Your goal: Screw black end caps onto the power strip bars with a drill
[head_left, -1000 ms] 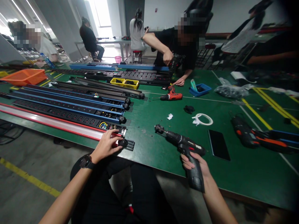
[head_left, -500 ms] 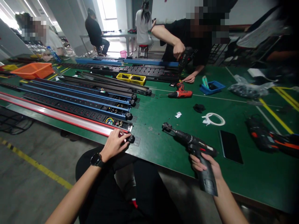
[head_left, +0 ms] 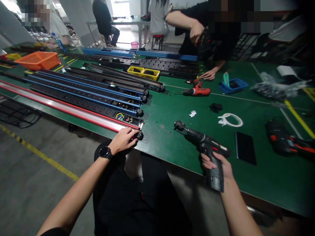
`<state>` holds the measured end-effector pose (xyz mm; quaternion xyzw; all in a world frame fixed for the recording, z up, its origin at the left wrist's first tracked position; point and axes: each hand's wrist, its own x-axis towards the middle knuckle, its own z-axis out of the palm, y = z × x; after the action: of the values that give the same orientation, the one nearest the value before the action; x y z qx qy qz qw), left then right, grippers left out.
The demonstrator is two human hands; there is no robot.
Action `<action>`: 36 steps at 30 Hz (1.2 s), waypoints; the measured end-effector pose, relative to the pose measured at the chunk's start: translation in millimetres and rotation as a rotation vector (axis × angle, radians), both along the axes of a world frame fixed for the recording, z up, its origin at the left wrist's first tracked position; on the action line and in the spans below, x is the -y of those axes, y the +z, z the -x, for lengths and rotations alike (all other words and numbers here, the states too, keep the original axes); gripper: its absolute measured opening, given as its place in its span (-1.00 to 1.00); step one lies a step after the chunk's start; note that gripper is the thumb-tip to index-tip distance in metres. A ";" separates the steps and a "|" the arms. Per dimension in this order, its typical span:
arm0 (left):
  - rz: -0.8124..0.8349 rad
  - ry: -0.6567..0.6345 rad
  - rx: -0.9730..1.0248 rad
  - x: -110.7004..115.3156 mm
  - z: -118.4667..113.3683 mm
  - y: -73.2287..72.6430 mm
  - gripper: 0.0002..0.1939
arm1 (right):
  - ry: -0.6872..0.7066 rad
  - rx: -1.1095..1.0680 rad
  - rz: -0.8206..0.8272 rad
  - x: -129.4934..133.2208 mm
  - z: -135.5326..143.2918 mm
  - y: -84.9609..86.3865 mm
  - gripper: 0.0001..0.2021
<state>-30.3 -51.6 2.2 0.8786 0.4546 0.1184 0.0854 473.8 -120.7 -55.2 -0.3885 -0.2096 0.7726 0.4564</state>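
My right hand (head_left: 216, 164) grips a black cordless drill (head_left: 209, 146) by its handle, at the table's front edge. The drill points left, and a dark round attachment (head_left: 180, 125) sits at its tip. My left hand (head_left: 123, 140), with a watch on the wrist, is closed over the right end of a long red-edged strip (head_left: 73, 119) with a pale channel. Its fingertips touch beside a black knob-like end piece (head_left: 140, 135); what lies under the fingers is hidden. Behind it lie a black strip with exposed wires (head_left: 120, 116) and several blue-edged strips (head_left: 98, 100).
A phone (head_left: 246, 148), a white cable-tie coil (head_left: 231, 120), another dark drill (head_left: 283, 136) and a red drill (head_left: 197, 91) lie on the green table. A co-worker's hand (head_left: 197, 32) holds a drill across it. Yellow trays (head_left: 144, 72) and an orange basket (head_left: 38, 60) stand further back.
The view has tilted down slightly, so the table things appear higher and further right. My left fingers have settled lower around the red-edged strip's end. The drill stays in my right hand.
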 end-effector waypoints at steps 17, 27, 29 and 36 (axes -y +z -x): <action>-0.061 -0.005 0.084 0.3 -11.7 -14.4 -0.50 | -0.062 -0.059 0.053 -7.8 -0.9 -2.1 -0.85; 0.179 0.009 0.091 -11.1 -78.2 24.9 -0.70 | -0.077 -0.081 0.071 -8.7 -7.4 -9.8 -0.80; 0.211 0.002 0.067 -14.5 -88.1 29.1 -0.82 | -0.059 -0.093 0.089 -8.6 -10.2 -12.0 -0.78; 0.149 -0.032 -0.030 -30.6 -117.7 33.7 -0.84 | -0.096 -0.134 0.079 -9.3 -10.1 -11.7 -0.79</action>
<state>87.4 -21.0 35.8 0.8787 0.4492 0.0698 0.1459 483.9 -111.4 -67.0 -0.3632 -0.1292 0.7817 0.4903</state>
